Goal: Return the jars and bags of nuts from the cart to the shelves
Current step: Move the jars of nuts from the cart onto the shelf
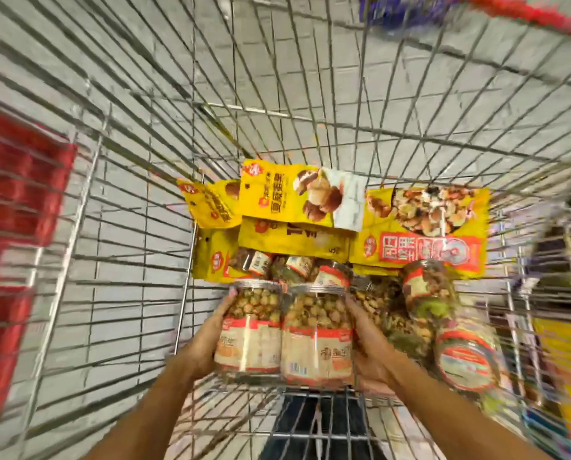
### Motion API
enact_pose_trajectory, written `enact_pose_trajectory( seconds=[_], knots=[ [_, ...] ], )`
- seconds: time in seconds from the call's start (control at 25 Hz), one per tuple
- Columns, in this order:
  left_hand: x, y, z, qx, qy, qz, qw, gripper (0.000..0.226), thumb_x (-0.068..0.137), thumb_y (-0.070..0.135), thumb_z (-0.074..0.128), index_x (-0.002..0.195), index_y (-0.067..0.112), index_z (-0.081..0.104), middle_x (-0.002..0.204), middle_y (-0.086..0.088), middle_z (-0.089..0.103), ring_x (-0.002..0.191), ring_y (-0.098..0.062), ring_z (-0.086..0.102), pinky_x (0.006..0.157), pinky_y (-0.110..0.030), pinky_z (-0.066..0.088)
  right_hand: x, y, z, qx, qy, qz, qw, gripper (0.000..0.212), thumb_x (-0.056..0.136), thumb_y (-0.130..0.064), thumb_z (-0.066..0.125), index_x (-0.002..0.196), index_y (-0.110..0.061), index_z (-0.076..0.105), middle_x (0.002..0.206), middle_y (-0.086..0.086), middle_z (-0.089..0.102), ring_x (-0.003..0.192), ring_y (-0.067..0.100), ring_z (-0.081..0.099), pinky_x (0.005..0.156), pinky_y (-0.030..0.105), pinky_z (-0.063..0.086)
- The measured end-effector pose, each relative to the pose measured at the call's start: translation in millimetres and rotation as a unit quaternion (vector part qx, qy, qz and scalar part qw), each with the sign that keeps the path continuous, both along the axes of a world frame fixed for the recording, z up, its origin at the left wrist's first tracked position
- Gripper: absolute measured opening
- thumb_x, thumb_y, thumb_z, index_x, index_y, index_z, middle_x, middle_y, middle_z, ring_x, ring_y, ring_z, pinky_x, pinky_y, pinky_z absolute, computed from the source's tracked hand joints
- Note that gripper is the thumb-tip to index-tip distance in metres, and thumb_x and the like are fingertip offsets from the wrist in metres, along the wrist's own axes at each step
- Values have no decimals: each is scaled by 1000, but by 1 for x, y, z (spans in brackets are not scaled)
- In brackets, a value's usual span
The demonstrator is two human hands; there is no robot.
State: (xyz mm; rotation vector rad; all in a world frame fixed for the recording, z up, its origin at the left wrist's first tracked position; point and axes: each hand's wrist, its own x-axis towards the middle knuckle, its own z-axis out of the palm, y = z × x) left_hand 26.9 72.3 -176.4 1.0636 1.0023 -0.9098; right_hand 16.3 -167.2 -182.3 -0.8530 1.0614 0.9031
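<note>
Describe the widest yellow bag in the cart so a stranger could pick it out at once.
Inside the wire shopping cart, look past the clear plastic jars of nuts to the heap of glossy yellow bags at the far end. The wide yellow bag lies on the right of that heap. It alone shows a picture of mixed nuts and a broad red band with white characters.

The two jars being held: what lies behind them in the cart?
Behind the held jars, smaller jars lie on their sides, then stacked yellow bags at the far end of the cart. The held jars cover those jars' lower parts, and the top bags hide whatever lies beneath.
</note>
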Motion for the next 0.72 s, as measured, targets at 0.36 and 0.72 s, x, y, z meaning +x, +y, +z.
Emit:
enact_pose_trajectory(
  seconds=[0.36, 0.72],
  knots=[
    [78, -90, 256, -97, -300, -133, 940, 56, 80, 61, 40, 81, 20, 79, 86, -6, 75, 77, -20, 72, 70, -34, 59, 8, -71, 255, -48, -319, -166, 932, 61, 88, -62, 33, 85, -19, 76, 81, 6, 75, 72, 22, 72, 67, 37, 59],
    [-23, -267, 376, -318, -388, -328, 800, 58, 43, 65, 73, 80, 20, 79, 83, -3, 76, 77, -17, 73, 60, -30, 58, -163, -205, 376, -146, -432, -373, 808, 65, 82, -57, 44, 117, -6, 64, 119, 18, 64, 109, 34, 61, 99, 52, 45]
  ],
)
